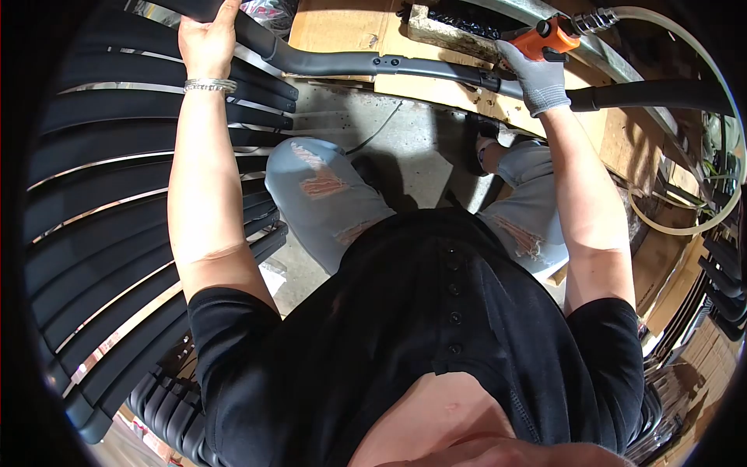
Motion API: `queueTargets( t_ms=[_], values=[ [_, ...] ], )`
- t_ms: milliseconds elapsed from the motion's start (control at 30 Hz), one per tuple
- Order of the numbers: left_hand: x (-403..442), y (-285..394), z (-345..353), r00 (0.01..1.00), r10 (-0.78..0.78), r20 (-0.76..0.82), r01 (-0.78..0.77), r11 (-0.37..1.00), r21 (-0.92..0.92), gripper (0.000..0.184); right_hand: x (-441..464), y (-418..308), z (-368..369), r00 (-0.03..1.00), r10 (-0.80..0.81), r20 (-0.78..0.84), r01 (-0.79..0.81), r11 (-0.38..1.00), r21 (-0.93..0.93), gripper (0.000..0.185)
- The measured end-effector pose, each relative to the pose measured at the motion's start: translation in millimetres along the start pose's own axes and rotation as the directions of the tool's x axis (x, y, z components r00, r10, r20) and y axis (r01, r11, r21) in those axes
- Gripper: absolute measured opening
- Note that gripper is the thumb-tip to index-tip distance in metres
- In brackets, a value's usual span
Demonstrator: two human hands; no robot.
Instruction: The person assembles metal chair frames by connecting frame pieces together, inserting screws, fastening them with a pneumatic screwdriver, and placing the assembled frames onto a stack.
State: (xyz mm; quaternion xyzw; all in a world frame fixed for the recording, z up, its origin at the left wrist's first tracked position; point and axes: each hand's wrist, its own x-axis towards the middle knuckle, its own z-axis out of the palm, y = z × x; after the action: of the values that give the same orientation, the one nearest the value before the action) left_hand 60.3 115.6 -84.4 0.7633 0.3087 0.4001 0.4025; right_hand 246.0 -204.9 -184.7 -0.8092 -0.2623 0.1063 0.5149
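My left hand (208, 43), bare with a silver bracelet at the wrist, is closed on a wide black bar (253, 31) at the top left. From there a bent black tube (342, 62) with two dark holes or fasteners runs across to the right. My right hand (533, 82), in a grey glove, grips an orange air tool (545, 40). A metal coupling (595, 21) joins the tool to a clear hose (700, 31). Beneath the gloved hand passes the tube, which continues as a thick black sleeve (654, 93); whether the hand touches it is hidden.
Several long black bars (117, 140) stand in a row on my left. Cardboard (334, 27) lies under the tube, beside a box with black parts (451, 27). The hose loops down on the right near more cardboard (700, 366). Concrete floor (405, 148) shows between my legs.
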Motion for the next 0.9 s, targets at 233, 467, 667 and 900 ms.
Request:
queueTargets(
  t_ms=[233, 467, 667, 900],
  values=[
    [-20.0, -27.1, -29.5, 0.705, -0.67, 0.232, 0.399, 0.104, -0.911, 0.016, 6.6, -0.7, -6.3, 0.997, -0.012, 0.07, 0.015, 0.999, -0.031, 0.026],
    [-185.5, -80.5, 70.1, 0.234, -0.702, 0.673, 0.836, -0.208, -0.508, 0.003, 7.9, -0.3, -8.7, 0.988, -0.031, 0.149, 0.009, 0.989, 0.147, 0.03],
    [-213.1, -56.7, 99.1, 0.325, -0.678, 0.659, 0.88, -0.038, -0.473, 0.007, 4.5, -1.5, -6.8, 0.99, -0.112, 0.085, 0.121, 0.987, -0.107, 0.03],
    [-206.1, -56.4, 101.9, 0.371, -0.679, 0.633, 0.902, 0.1, -0.42, 0.01, 5.0, -15.2, -6.7, 0.997, 0.045, 0.066, -0.05, 0.995, 0.088, 0.015]
  ],
)
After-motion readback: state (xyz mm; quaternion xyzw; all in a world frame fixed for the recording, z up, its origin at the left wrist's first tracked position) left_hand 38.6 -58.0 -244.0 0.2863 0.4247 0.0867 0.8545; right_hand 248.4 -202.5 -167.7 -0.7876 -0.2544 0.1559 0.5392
